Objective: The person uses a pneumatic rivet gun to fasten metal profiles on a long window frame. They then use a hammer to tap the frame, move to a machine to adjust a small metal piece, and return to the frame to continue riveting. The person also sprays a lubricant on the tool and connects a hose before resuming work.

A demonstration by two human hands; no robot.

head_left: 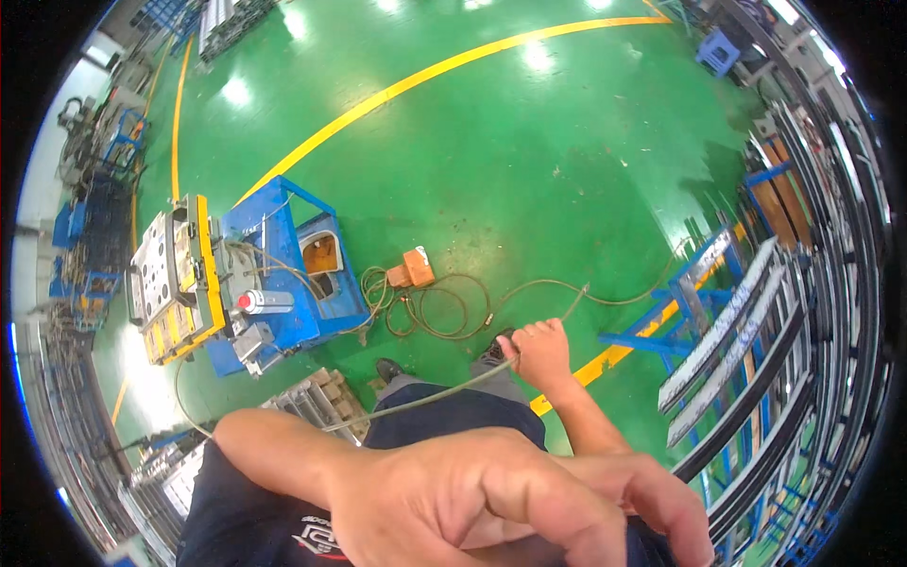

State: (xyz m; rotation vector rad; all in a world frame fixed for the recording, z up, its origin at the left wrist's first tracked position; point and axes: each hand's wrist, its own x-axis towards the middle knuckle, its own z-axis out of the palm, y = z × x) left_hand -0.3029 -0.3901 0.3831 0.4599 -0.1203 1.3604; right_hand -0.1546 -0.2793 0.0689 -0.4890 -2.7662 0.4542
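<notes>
My right hand (539,352) is closed around a thin, pale green hose (439,390), in front of my legs. From that fist the hose runs down left, passes behind my left forearm and curves up toward the machine; its other end rises to the right and joins the line lying on the floor. Very large and close to the view is my left hand (482,496), raised in front of my dark shirt. Its fingers are loosely bent and apart, with nothing visible in them, though the lower part of the hand is cut off by the frame.
A blue machine cart (283,283) with a yellow-edged fixture (206,274) stands at left, a red-capped bottle (266,301) on it. Hose coils (444,307) and an orange foot pedal (413,268) lie on the green floor. Racked metal profiles (727,331) fill the right.
</notes>
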